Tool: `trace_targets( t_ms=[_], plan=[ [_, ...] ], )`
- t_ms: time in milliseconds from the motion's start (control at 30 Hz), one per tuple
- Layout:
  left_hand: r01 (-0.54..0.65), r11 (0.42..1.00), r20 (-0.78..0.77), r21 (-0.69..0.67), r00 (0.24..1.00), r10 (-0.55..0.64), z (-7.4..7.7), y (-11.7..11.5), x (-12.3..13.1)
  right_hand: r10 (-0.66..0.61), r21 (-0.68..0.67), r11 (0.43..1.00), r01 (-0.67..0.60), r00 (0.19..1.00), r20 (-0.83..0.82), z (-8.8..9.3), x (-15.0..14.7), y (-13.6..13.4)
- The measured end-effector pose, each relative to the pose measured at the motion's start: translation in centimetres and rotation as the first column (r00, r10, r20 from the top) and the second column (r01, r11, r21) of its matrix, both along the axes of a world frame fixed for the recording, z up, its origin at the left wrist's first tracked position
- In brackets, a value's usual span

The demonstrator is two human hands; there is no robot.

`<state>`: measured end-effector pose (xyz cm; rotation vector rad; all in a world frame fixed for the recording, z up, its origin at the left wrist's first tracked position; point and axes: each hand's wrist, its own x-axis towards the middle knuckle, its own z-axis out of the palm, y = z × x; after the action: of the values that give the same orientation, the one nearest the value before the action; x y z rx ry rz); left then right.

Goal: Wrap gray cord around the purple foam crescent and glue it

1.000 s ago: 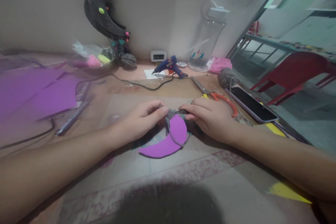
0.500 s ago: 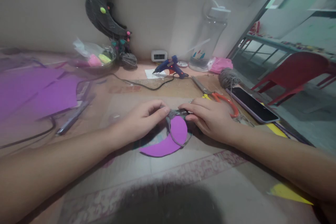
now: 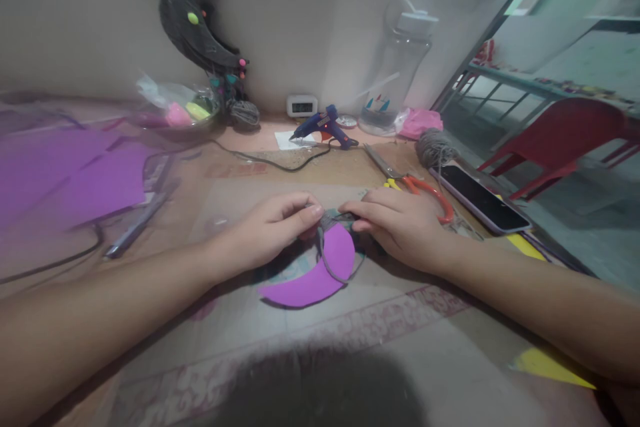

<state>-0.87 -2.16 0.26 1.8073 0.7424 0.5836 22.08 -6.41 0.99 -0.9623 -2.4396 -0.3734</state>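
A purple crescent cut-out [image 3: 306, 289] lies at the centre, its pointed tip toward the left. Grey yarn [image 3: 327, 221] is wound about its upper end, and a loose loop of it hangs across the purple face. My left hand [image 3: 285, 220] pinches the wrapped upper end between thumb and fingers. Just to the right, my right hand [image 3: 395, 223] is closed on a strand of the yarn, thumb against forefinger. The far tip of the crescent is hidden by the yarn and fingers.
Scissors [image 3: 427, 193] with orange handles lie beyond my right hand, near a phone [image 3: 483, 200] and a yarn ball [image 3: 436, 148]. A blue glue gun [image 3: 320, 127] stands at the back with its cord. Purple sheets [image 3: 75, 173] and a pen [image 3: 135, 227] are left; a bottle [image 3: 397, 73] stands behind.
The crescent has tilted slightly, its pointed tip shifting a little left and toward me. My right fingers have moved slightly with the yarn; my left hand keeps its pinch.
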Motion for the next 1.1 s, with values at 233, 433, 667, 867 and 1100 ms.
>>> trace_targets(
  t_ms=[233,433,667,867,1100],
  plan=[
    [-0.010,1.000,-0.015,-0.016,1.000,0.010,0.08,-0.13,0.03,-0.042,-0.141,0.989,0.030,0.996,-0.084,-0.03,0.38,0.08],
    [0.000,0.998,-0.047,0.068,0.999,0.003,0.07,0.02,0.04,-0.054,-0.215,0.976,0.024,0.990,-0.133,-0.16,0.42,-0.01],
    [-0.017,0.992,-0.046,0.122,0.999,0.022,-0.02,0.14,0.04,-0.136,-0.393,0.919,0.041,0.966,-0.218,-0.20,-0.10,-0.61],
    [-0.006,0.992,-0.051,0.123,0.999,0.013,-0.06,0.12,0.09,-0.102,-0.404,0.915,0.012,0.974,-0.202,-0.60,-0.31,-0.62],
    [0.001,0.998,-0.044,0.070,0.999,0.002,-0.03,0.20,0.08,0.010,-0.307,0.950,-0.061,0.986,-0.165,-0.10,0.04,-0.55]
  ],
)
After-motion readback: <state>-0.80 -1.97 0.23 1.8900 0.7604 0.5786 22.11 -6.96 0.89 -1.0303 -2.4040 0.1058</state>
